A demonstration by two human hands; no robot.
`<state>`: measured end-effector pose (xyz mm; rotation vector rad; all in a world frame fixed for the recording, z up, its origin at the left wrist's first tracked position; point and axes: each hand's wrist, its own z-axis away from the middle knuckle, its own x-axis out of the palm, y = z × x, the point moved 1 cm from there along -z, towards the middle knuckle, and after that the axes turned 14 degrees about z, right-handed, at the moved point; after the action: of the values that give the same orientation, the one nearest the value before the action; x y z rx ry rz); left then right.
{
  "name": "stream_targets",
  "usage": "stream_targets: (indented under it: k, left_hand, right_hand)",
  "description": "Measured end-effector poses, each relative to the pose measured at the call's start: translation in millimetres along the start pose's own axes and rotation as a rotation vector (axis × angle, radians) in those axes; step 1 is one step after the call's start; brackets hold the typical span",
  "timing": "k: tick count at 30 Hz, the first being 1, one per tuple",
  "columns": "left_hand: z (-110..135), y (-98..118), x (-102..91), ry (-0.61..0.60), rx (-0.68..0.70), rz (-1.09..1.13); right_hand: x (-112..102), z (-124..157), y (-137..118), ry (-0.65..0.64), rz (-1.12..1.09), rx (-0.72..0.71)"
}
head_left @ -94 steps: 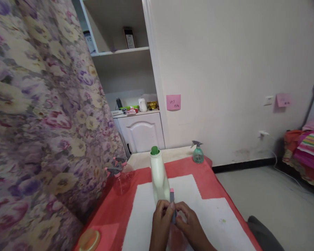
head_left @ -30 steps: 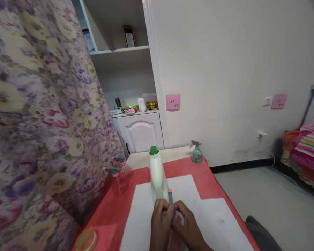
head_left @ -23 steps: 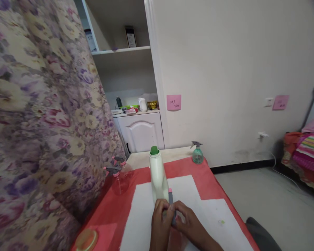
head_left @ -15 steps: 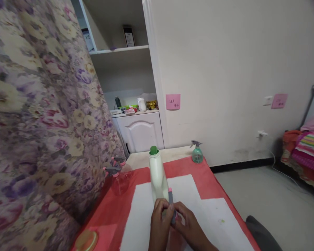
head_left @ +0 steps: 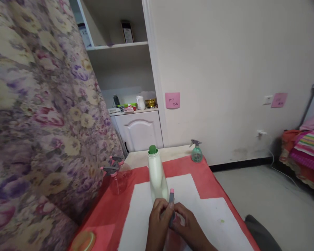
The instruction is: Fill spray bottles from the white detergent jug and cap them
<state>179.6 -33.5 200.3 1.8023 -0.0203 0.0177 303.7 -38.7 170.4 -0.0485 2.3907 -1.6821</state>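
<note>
Close in front of me, both hands are closed around the top of a spray bottle with a grey trigger head and pink nozzle tip. My left hand grips the grey head from the left. On the other side, my right hand has its fingers at the pink collar below the head. The clear pinkish body shows faintly between my wrists. Just beyond my hands, a tall pale green detergent bottle stands upright, its neck uncapped with a green spout inside.
Two pink spray bottles with grey heads stand left on the red tablecloth. A green spray bottle is at the far right corner. White paper lies under my hands. A round lid-like item sits front left, near the floral curtain.
The view has shifted slightly. The spray head in my hands has turned a little, its pink tip now pointing more to the right. Both hands keep their hold.
</note>
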Motion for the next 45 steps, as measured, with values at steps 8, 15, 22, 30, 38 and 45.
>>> stream_targets:
  k: [8, 15, 22, 30, 38, 45]
  left_hand:
    - [0, -8, 7.0, 0.051, -0.037, 0.121]
    - [4, -25, 13.3, 0.206, -0.02, 0.135]
    - [3, -29, 10.2, 0.191, 0.016, 0.123]
    - [3, -33, 10.4, 0.232, 0.034, 0.106]
    - [3, -27, 12.0, 0.225, 0.033, 0.114]
    - [3, -31, 10.3, 0.233, 0.036, 0.09]
  right_hand:
    - [12, 0, 3, 0.189, 0.051, 0.088]
    - [22, 2, 10, 0.324, 0.148, 0.142]
    - [12, 7, 1, 0.161, 0.159, 0.039]
    - [12, 4, 10, 0.188, 0.082, 0.042]
    - [12, 10, 3, 0.155, 0.086, -0.023]
    - [16, 5, 9, 0.311, 0.147, 0.108]
